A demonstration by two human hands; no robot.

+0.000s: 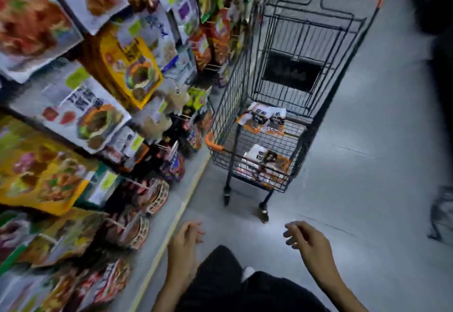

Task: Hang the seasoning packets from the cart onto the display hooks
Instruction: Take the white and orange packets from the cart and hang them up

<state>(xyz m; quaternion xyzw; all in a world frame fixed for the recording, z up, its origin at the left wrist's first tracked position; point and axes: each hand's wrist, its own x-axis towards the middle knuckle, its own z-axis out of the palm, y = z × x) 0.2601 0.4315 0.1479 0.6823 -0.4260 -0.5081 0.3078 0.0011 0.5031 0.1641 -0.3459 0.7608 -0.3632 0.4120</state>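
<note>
A black wire cart (247, 71) with orange corner caps stands on the grey floor ahead of me. White and orange seasoning packets lie in it, one pile (266, 119) toward the back and another pile (267, 162) at the near end. Along the left runs the display rack (81, 105), thick with hanging packets on hooks. My left hand (186, 240) and my right hand (304, 238) hang low in front of me, fingers loosely curled and holding nothing, well short of the cart.
The cart sits close beside the rack's lower rows. A yellow line (171, 228) edges the rack's base. Open grey floor spreads to the right of the cart. A dark shape (438, 41) stands at the far right. My dark trousers and a white shoe (248, 272) show below.
</note>
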